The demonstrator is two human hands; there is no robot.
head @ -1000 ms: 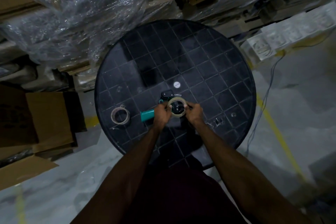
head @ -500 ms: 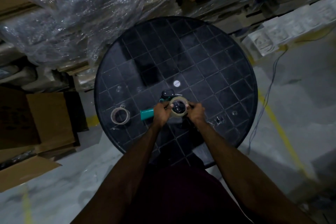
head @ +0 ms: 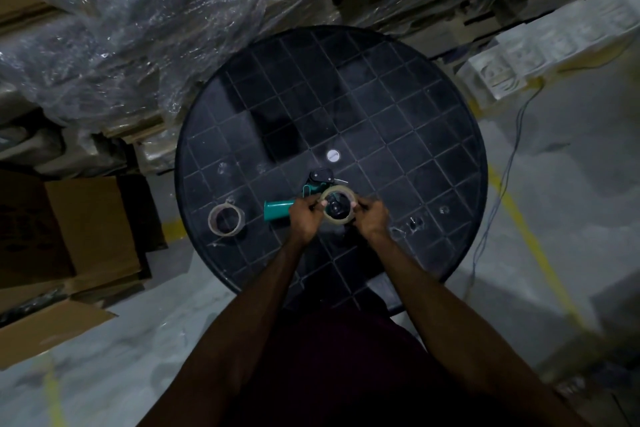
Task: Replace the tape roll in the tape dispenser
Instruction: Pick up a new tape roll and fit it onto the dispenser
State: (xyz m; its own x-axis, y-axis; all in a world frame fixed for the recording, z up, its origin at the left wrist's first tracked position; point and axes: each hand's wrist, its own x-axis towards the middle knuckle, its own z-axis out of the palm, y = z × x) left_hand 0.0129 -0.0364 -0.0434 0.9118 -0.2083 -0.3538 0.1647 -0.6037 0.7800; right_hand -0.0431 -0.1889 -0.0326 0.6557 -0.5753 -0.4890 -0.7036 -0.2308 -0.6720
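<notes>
A hand-held tape dispenser with a teal handle lies on its side on the round black table, its black head pointing away from me. A tan tape roll sits around the dispenser's black hub. My left hand pinches the roll's left edge and my right hand pinches its right edge. A second, thinner tape roll lies flat on the table to the left of the handle, apart from both hands.
A small white disc lies beyond the dispenser. Plastic-wrapped cardboard stacks crowd the table's far left side, brown boxes stand on the floor at left. A thin cable and yellow floor line run at right.
Both hands stay on the roll at the dispenser hub with only slight shifts of the fingers. The spare roll has not moved.
</notes>
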